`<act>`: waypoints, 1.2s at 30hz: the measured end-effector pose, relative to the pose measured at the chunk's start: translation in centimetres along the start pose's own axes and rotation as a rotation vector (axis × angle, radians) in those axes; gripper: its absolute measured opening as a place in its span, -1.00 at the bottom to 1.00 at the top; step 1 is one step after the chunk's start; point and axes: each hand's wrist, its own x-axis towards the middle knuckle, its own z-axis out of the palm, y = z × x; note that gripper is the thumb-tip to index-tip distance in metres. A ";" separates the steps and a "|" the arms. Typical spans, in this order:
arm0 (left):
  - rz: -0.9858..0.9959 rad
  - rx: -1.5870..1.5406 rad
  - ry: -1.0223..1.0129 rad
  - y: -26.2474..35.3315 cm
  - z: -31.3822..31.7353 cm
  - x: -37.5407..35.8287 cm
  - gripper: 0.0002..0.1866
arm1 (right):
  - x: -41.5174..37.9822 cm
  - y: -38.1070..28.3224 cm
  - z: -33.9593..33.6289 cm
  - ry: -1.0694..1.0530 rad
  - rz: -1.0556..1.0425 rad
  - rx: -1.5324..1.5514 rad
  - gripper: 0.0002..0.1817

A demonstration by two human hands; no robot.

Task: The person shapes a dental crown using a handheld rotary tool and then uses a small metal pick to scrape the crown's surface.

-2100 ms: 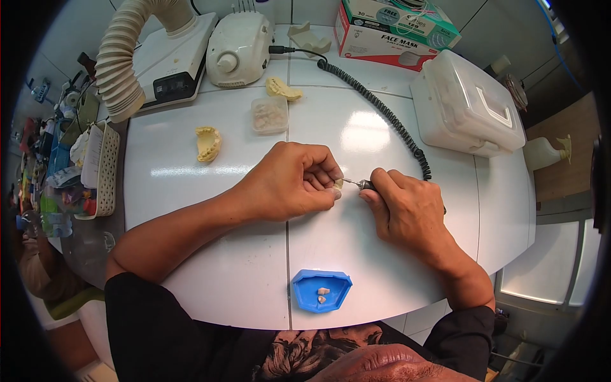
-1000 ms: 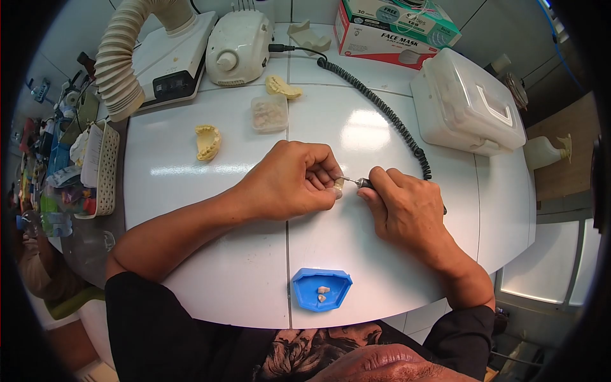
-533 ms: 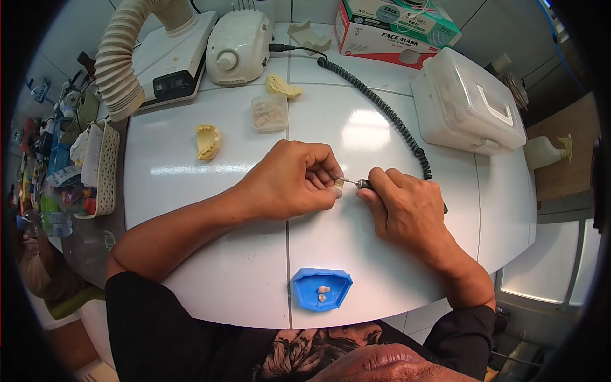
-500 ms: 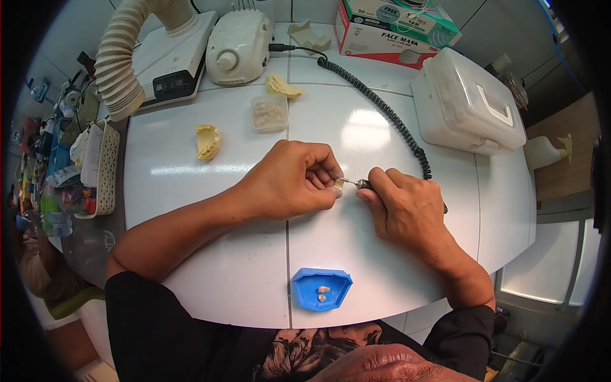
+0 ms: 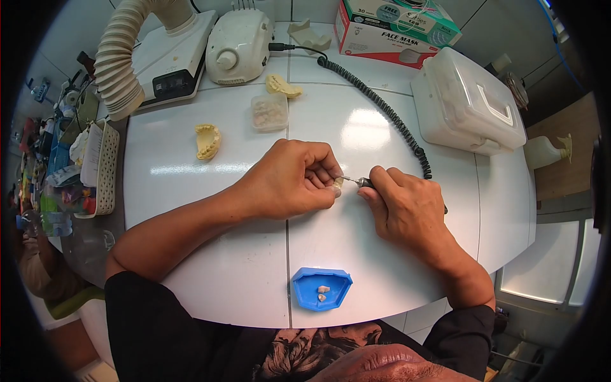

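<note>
Between the fingertips of my left hand (image 5: pixel 299 178) is a small pale piece (image 5: pixel 338 183), partly covered by the fingers. My right hand (image 5: pixel 407 204) grips a dark rotary handpiece (image 5: pixel 365 183), whose thin metal bit points left and reaches the small piece. A coiled black cord (image 5: pixel 388 105) runs from the white control unit (image 5: pixel 238 51) toward my right hand. Nearer to me, a blue tray (image 5: pixel 321 305) holds two small pinkish pieces (image 5: pixel 323 290). One yellowish dental cast (image 5: pixel 207 141) lies beyond my left forearm, another (image 5: pixel 283 86) beside a clear box of small pieces (image 5: pixel 270 113).
A white ribbed hose (image 5: pixel 118 63) arches over a white device (image 5: pixel 172 70) at the back left. Face mask boxes (image 5: pixel 394 38) and a translucent case (image 5: pixel 468 105) stand at the back right. A woven basket (image 5: pixel 108 169) is at the left, a spray bottle (image 5: pixel 546 153) at the right.
The handpiece and the fingers of my right hand have shifted very slightly. The small piece is turned a little in my left fingertips.
</note>
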 end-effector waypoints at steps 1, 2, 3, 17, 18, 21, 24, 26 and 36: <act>-0.003 0.004 -0.002 0.0 0.0 0.0 -0.74 | 0.0 0.0 0.0 -0.002 0.001 -0.003 -0.70; -0.006 0.007 -0.003 0.0 -0.1 0.0 -0.74 | 0.0 0.0 0.0 -0.001 0.002 -0.002 -0.70; -0.004 0.006 -0.005 0.1 -0.1 0.0 -0.74 | 0.0 0.0 0.0 -0.002 0.002 -0.002 -0.70; -0.009 0.009 -0.010 0.1 -0.1 0.0 -0.74 | 0.0 0.0 -0.1 -0.011 0.007 0.001 -0.70; -0.010 0.005 -0.012 0.1 -0.1 0.0 -0.74 | 0.0 -0.1 -0.1 -0.009 0.009 0.002 -0.70; -0.007 0.003 -0.014 0.0 -0.1 0.0 -0.74 | 0.0 -0.1 -0.2 -0.023 0.021 0.001 -0.70; 0.003 0.010 -0.013 0.0 -0.1 0.0 -0.75 | 0.0 -0.1 -0.2 -0.024 0.014 0.004 -0.70; 0.001 0.007 -0.013 0.0 -0.1 0.0 -0.75 | 0.0 0.0 -0.2 -0.018 0.013 0.006 -0.70; 0.019 0.017 -0.009 -0.1 0.0 0.0 -0.75 | 0.0 -0.1 -0.2 -0.033 0.022 0.014 -0.71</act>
